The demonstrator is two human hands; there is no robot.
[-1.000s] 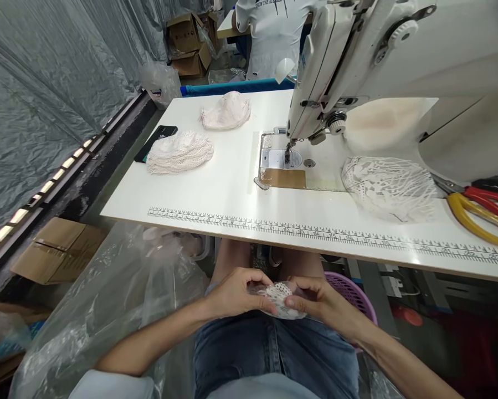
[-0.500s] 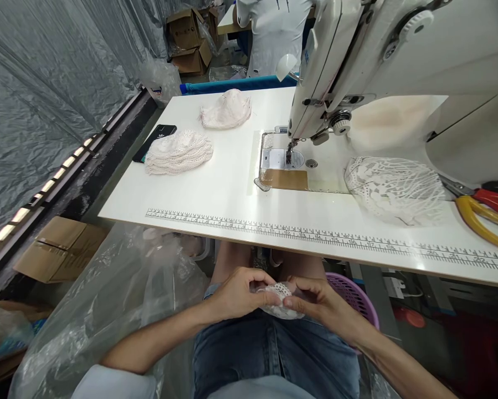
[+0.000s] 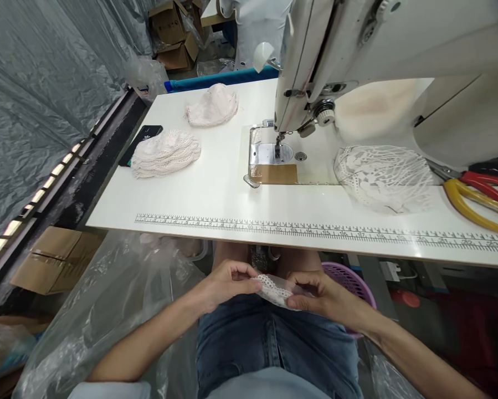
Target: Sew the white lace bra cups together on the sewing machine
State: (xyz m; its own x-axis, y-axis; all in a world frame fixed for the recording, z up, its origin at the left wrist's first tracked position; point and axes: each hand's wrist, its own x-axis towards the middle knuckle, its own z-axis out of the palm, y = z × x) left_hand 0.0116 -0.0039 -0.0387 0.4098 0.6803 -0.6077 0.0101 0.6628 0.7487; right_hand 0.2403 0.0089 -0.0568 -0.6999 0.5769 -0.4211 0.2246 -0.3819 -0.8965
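Over my lap, below the table edge, both hands hold a small white lace piece point(image 3: 275, 288). My left hand point(image 3: 226, 281) pinches its left end with fingers curled. My right hand point(image 3: 321, 295) grips its right end between thumb and fingers. The lace stretches between them above my denim shorts point(image 3: 273, 343). On the white table point(image 3: 215, 194) above stands a white sewing machine point(image 3: 357, 50) with its needle over the metal plate point(image 3: 269, 155).
Two pale lace stacks point(image 3: 165, 155) point(image 3: 212, 105) lie at the table's left, beside a black phone point(image 3: 143, 138). A heap of white lace point(image 3: 384, 177) and yellow and red scissors point(image 3: 481, 197) lie at the right. A purple basket point(image 3: 350, 280), plastic bags point(image 3: 107, 310) and cardboard boxes point(image 3: 49, 257) sit on the floor.
The hands have pulled slightly apart, drawing the lace piece out between them. The view has shifted a little, so the table sits higher and further left.
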